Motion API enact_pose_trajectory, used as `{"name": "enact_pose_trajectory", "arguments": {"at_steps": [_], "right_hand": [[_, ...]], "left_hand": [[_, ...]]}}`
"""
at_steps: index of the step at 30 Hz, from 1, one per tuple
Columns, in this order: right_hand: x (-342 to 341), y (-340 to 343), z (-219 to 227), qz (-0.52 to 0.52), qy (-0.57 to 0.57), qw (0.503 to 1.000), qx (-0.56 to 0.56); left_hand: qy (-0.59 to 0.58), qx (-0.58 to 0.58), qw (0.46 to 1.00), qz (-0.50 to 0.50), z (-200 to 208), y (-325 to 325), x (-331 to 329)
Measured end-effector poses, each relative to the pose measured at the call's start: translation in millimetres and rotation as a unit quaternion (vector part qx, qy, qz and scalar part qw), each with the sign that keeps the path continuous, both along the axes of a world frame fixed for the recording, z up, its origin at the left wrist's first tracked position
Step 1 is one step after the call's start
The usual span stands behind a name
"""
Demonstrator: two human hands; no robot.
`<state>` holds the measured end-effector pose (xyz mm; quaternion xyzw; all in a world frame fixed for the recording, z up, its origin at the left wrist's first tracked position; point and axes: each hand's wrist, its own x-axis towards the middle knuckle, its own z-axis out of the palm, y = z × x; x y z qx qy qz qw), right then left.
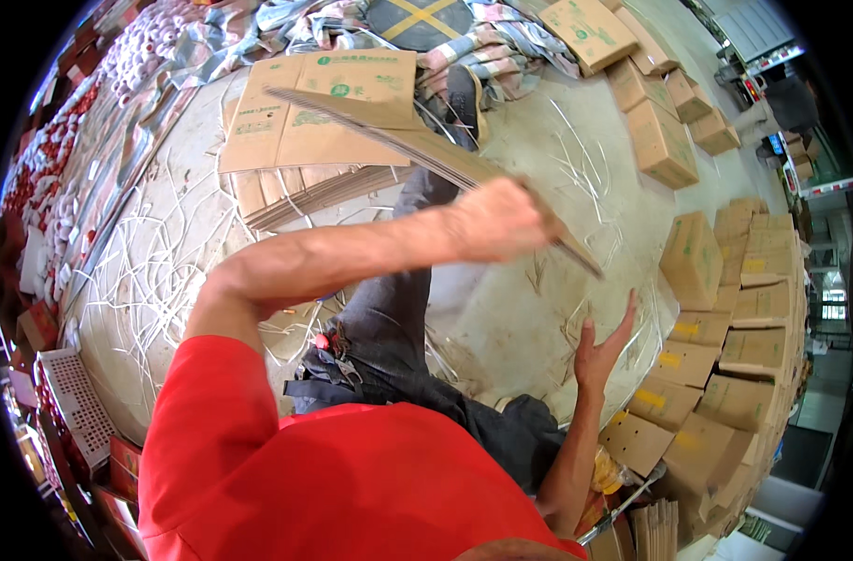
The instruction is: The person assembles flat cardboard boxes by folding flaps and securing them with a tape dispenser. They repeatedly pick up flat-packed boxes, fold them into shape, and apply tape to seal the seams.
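Note:
My left arm reaches across in front of me, and my left hand [506, 220] is closed on the edge of a flat, folded cardboard box [398, 131]. The box is held tilted, seen nearly edge-on, and runs from the upper left down to the right past my fist. My right hand [604, 355] is open, fingers apart and pointing up, below the box's lower right end and not touching it. Beyond the held box lies a stack of flattened cardboard boxes [272, 122] with green print on the floor.
White plastic strapping [155, 290] lies tangled on the floor at left. Made-up cartons [693, 257] stand in rows along the right. A white perforated crate [76, 402] is at lower left. Striped cloth [496, 51] lies at the far side, and red and white netted produce [150, 47] is piled at far left.

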<state>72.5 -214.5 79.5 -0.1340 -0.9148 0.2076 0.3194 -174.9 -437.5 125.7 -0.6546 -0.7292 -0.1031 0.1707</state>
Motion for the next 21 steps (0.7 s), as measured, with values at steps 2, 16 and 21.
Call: {"name": "enact_pose_trajectory", "arguments": {"at_steps": [2,16,21], "right_hand": [[-7,12,8,0.021,0.108,0.993,-0.05],[163,189,-72,-0.338,0.197,0.884,-0.254],[187,201,-94,-0.386,0.162,0.827,-0.376]], "left_hand": [[-0.055,-0.021,0.997,-0.05,24,50,46],[-0.362,0.006,0.911,-0.198,-41,161,24],[-0.457,-0.286,0.835,-0.111,-16,168,2]]}}
